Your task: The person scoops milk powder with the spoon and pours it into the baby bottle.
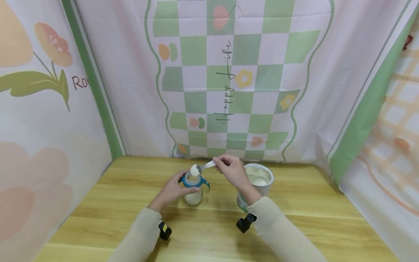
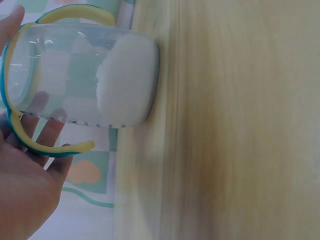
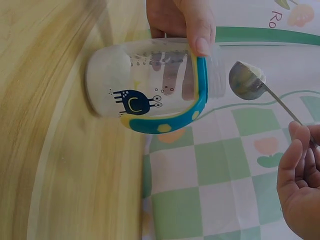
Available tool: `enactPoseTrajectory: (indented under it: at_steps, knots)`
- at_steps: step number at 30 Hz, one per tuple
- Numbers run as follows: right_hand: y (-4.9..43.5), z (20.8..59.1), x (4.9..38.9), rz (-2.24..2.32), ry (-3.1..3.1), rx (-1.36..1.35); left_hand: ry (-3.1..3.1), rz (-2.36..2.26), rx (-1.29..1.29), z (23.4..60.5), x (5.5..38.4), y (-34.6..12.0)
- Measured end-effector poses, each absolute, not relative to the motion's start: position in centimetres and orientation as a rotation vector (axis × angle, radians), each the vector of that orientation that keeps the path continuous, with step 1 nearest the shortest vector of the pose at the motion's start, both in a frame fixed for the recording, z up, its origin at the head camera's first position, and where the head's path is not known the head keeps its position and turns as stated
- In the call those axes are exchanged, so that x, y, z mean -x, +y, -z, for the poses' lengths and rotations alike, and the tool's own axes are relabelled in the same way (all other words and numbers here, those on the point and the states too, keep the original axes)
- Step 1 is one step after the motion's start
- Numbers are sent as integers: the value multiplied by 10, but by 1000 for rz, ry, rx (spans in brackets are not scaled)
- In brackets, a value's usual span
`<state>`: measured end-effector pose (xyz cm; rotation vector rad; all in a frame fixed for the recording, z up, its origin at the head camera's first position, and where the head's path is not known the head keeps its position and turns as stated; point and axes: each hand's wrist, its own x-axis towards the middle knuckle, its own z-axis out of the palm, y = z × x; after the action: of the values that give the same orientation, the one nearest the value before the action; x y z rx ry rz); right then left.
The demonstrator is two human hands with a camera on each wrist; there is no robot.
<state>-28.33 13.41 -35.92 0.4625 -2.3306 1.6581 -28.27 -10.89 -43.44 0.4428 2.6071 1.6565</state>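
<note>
A clear baby bottle (image 3: 172,75) with a blue and yellow two-handled collar stands on the table, white powder (image 2: 127,80) in its lower part. My left hand (image 1: 175,189) grips it around the collar, thumb on the near side and fingers behind. A metal spoon (image 3: 247,82) heaped with white powder is held just above the bottle's open mouth. Its handle is pinched between thumb and fingers of my right hand (image 1: 230,171). In the right wrist view a dark cartoon animal print shows on the bottle's side.
An open can (image 1: 266,183) of pale powder stands on the wooden table (image 1: 209,240) to the right, partly behind my right wrist. A checkered cloth curtain (image 1: 219,78) hangs at the table's back edge, with printed cloth on both sides.
</note>
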Motion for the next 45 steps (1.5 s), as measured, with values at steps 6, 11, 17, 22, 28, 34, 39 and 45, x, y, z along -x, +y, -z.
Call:
enactPoseTrajectory:
  at_steps: [6,11,17,22,28,34,39,45]
  knots:
    - [131,362,283,-1631,-2362,-436,2611,-1636,-407,436,283,-109]
    - [128,364,282,-1603,-2370,-444,2559,-1668,-422,436,283,-111]
    - [125,367,280,-1554,-2368,-473,2537,-1693,-432,438,283,-112]
    - [123,370,279,-1483,-2377,-509,2543,-1672,-407,439,284,-112]
    - [119,374,278,-1384,-2344,-556,2534,-1670,-382,436,283,-112]
    - [115,379,277,-1207,-2265,-697,2528,-1674,-399,436,282,-111]
    - [113,381,277,-1018,-2167,-876,2531,-1670,-428,437,282,-112]
    - [114,384,275,-845,-2085,-1015,2521,-1679,-446,436,281,-111]
